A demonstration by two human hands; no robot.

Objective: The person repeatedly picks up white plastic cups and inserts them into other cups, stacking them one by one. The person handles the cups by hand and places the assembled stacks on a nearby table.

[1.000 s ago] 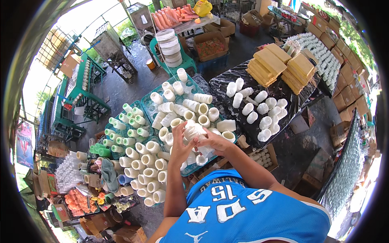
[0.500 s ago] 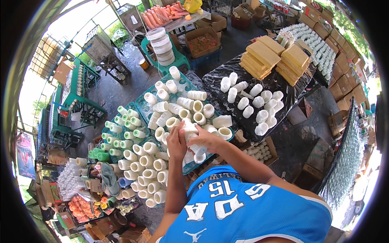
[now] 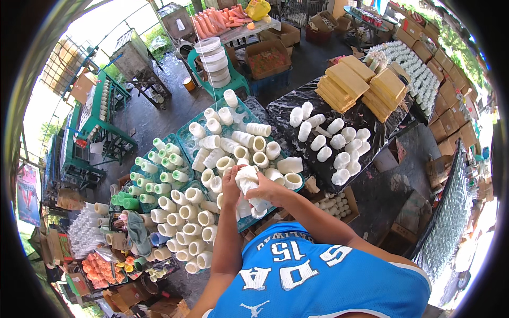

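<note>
Both hands close around a white wax cylinder [image 3: 246, 179] in front of my chest. My left hand [image 3: 231, 186] wraps its left side, and my right hand [image 3: 270, 192] grips it from the right with the thumb across it. A paler white end [image 3: 259, 212] shows below my right hand; whether it belongs to the same piece I cannot tell. Just beyond my hands, hollow cream wax cylinders [image 3: 260, 159] stand and lie on a teal table [image 3: 183, 139]. More hollow cream cylinders [image 3: 190, 212] crowd beside my left forearm.
Pale green cylinders [image 3: 180, 175] stand at the left. On a black-covered table [image 3: 286, 106] at the right are lumpy white cylinders [image 3: 335, 126] and stacked yellow slabs [image 3: 339, 85]. White spools [image 3: 214, 63] are piled on a green chair [image 3: 237, 79]. An open carton [image 3: 350, 204] sits by my right arm.
The white cylinder has tilted and turned slightly in my hands, and my right hand has shifted a little lower. The view has moved slightly.
</note>
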